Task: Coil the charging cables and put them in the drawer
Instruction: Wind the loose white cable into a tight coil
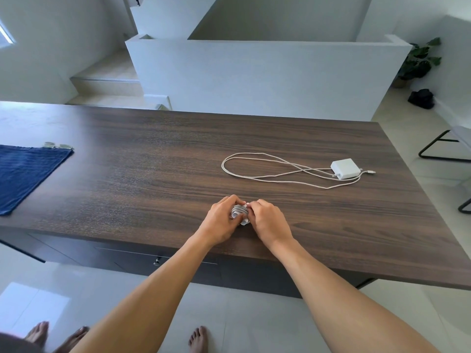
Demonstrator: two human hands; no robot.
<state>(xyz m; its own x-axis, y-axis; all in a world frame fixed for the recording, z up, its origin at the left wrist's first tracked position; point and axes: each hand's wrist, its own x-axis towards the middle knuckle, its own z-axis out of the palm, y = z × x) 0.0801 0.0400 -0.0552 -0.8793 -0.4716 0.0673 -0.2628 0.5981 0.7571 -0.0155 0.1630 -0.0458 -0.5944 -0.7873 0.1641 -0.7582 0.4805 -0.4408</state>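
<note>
both hands meet over the near middle of a dark wood-grain table. the left hand has its fingers curled round a small coiled white cable, cupping the bundle from the left side. the right hand closes in from the right, with fingers bent and the fingertips pinching the top of the same bundle. the coil sits low at the tabletop between the 2 palms - whether it actually touches the wood cannot be told. only a few wound turns and a white end at the bottom show between the fingers.

a second white cable lies uncoiled on the table, well apart from the hands, toward the far right. it runs in 2 long loose loops that cross each other, and its ends lead to a white power brick near the table's right edge. 1 small plug tip rests just beside the brick.

under the table's near edge is the drawer - a dark front with a small metal knob, and it looks shut.

a blue towel lies flat on the left end of the table. on the pale tiled floor below, 3 bare feet show. a potted plant and a black bag sit by the far right wall.
</note>
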